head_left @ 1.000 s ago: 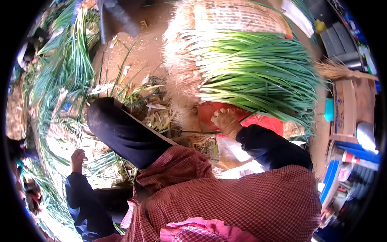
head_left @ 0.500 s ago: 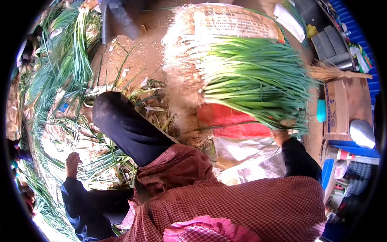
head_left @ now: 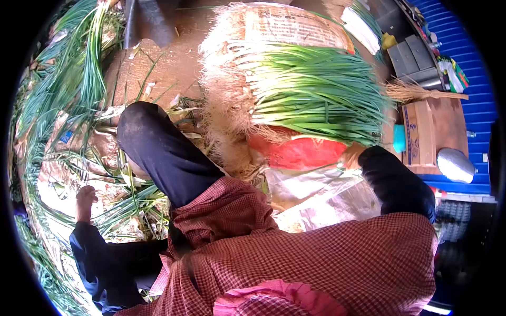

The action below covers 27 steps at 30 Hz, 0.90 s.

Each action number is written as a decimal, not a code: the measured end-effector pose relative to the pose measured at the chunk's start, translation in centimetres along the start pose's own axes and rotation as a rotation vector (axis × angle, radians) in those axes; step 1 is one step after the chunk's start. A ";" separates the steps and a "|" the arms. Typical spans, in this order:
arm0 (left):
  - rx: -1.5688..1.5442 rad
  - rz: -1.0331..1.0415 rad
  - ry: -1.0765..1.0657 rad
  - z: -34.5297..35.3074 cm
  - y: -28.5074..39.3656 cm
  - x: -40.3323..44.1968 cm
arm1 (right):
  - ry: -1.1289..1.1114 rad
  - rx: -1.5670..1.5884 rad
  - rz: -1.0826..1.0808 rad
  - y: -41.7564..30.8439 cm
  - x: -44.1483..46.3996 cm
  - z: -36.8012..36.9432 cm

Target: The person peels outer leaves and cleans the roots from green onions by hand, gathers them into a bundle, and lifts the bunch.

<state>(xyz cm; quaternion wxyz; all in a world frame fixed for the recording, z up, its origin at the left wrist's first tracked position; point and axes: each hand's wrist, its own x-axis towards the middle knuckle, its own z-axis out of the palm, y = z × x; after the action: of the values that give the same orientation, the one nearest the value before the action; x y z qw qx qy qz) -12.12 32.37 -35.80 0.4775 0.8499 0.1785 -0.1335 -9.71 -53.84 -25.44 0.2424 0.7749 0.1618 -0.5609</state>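
Note:
A thick pile of green onions [head_left: 316, 89] lies on sacking, its pale roots to the left and its green leaves to the right. My right hand [head_left: 351, 155] is at the pile's near edge, beside the leaves and over the right end of a red sack [head_left: 303, 154]. Its fingers are blurred and partly hidden, so I cannot make out any grip. Off to the left, my left hand [head_left: 85, 202] is raised over scattered leaves, empty, with its fingers loosely bent and apart.
Loose green onions [head_left: 79, 79] are heaped along the left side. Trimmed leaves litter the ground around my bent knee [head_left: 158, 147]. A straw broom [head_left: 416, 92], a cardboard box [head_left: 419, 131] and a metal bowl [head_left: 455, 165] are at the right. White plastic sheeting [head_left: 321, 195] lies before me.
My right hand has moved left and toward me, from the leaf tips to the red sack's edge. A leaf that crossed the red sack no longer lies there. The whole view has shifted slightly.

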 end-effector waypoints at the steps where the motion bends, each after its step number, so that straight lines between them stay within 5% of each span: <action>1: -0.039 -0.024 0.020 0.2 0.0 0.2 | -0.127 -0.125 0.028 -2.2 -0.4 0.2; 3: -0.052 0.004 -0.007 0.3 0.0 0.0 | 0.052 -0.277 0.075 -4.5 -1.7 2.1; 7: -0.010 -0.007 -0.061 0.6 -0.7 1.3 | 0.027 0.174 0.115 -7.3 -1.3 4.1; 8: 0.011 -0.010 -0.071 0.6 -0.8 1.4 | 0.405 0.263 0.246 -6.7 1.9 6.7; 9: -0.021 0.003 -0.098 0.4 -1.7 1.9 | 0.799 -0.025 0.412 -7.4 3.1 4.8; 12: 0.011 -0.006 -0.106 0.3 -1.0 1.6 | 1.244 -0.111 0.808 -4.2 6.9 6.2; 15: -0.019 0.013 -0.062 -0.1 -0.7 1.0 | 0.857 0.102 0.823 -2.6 5.7 5.7; 16: 0.018 -0.005 -0.032 0.0 0.4 0.4 | 0.916 -0.084 0.862 -0.7 8.0 7.8; 18: -0.002 -0.012 0.033 0.3 0.4 -0.3 | 0.989 0.023 0.578 0.9 6.6 7.8; 20: 0.172 0.077 0.011 0.1 -0.7 -0.4 | 1.322 0.056 0.281 1.4 4.5 6.3; 23: 0.201 0.176 0.112 1.5 -1.1 -1.3 | 1.425 0.209 0.244 1.1 1.7 -1.3; 27: -0.106 0.189 0.194 4.8 -1.7 -2.6 | 1.585 -0.049 0.223 3.7 3.1 -11.7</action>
<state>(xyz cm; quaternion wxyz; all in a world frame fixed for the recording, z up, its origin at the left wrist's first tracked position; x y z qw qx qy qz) -15.51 28.62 -38.52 0.5125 0.8455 0.1500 0.0042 2.45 -50.48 -24.67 0.1269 0.9489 0.2196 0.1877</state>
